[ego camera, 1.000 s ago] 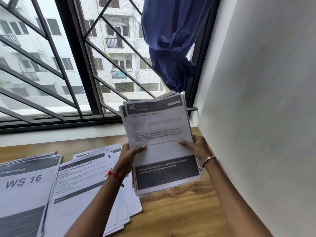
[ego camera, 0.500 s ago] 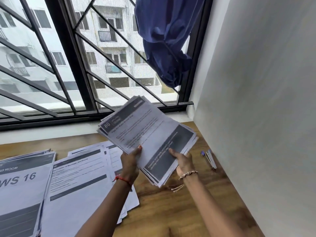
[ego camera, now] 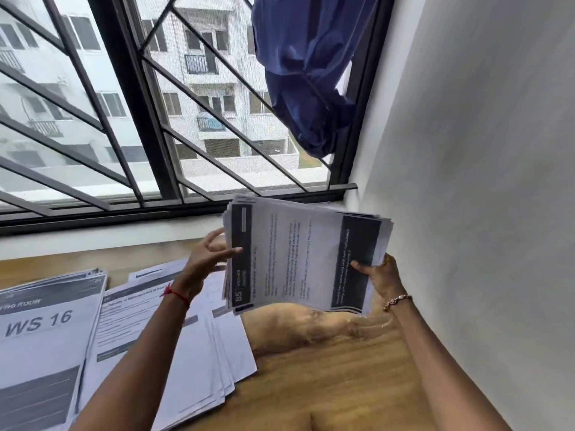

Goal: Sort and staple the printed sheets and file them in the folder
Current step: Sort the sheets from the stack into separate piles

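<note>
Above desk (ego camera: 326,368), sheet stack (ego camera: 298,259) sideways, right hand (ego camera: 381,275) pinching, left hand (ego camera: 207,256) touching edge

Sheet stack (ego camera: 298,259) turned sideways, header now left; right hand (ego camera: 378,275) grips footer end; left hand (ego camera: 207,255) loosened, seemingly just touching edge.

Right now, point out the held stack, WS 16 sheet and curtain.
held stack (ego camera: 298,259), head view, top page middle.
WS 16 sheet (ego camera: 40,324), head view, printed title.
curtain (ego camera: 306,73), head view, bunched folds.
</note>
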`<state>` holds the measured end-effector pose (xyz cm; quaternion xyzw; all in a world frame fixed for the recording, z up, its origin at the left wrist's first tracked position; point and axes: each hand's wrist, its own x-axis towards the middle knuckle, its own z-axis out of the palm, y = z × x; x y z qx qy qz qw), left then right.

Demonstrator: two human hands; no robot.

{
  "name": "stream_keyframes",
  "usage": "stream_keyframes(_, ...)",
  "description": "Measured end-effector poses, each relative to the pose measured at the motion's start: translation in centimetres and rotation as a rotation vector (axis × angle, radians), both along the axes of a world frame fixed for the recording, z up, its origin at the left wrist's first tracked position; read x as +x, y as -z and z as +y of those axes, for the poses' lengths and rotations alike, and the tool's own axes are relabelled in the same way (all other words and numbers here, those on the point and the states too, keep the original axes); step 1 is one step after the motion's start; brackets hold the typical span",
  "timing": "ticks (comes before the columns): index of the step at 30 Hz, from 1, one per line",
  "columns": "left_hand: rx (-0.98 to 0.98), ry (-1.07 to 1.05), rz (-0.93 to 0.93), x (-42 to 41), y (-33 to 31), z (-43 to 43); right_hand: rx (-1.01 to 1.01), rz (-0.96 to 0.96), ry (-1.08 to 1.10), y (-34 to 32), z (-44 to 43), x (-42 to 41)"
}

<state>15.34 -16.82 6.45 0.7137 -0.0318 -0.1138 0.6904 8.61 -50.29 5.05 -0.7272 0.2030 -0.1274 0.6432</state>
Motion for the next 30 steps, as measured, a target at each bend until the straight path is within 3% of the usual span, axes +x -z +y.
stream_keyframes(2, 0.054, 0.018, -0.082, -0.3, 0.3, -1.1, -0.036, -0.025, 0.005, 0.0, 0.6, 0.2)
stream_keyframes(6, -0.111, -0.174, -0.164, -1.6, 1.0, -3.9, -0.146, -0.127, 0.14, -0.4, 2.3, 0.6)
stream_keyframes(9, -0.119, -0.232, -0.19, -3.2, 2.0, -5.5, -0.158, -0.15, 0.228, -0.2, 3.7, 0.4)
stream_keyframes(15, -0.031, -0.241, -0.077, -5.6, 6.5, -7.8, -0.035, -0.032, 0.227, 2.7, 5.6, -1.1)
stream_keyframes(20, -0.059, -0.31, -0.046, -5.3, 6.9, -7.9, -0.02, -0.078, 0.329, 2.9, 5.9, -1.2)
stream_keyframes(30, 0.027, -0.241, -0.065, -5.3, 7.1, -8.1, -0.009, 0.06, 0.195, 4.9, 6.3, -1.3)
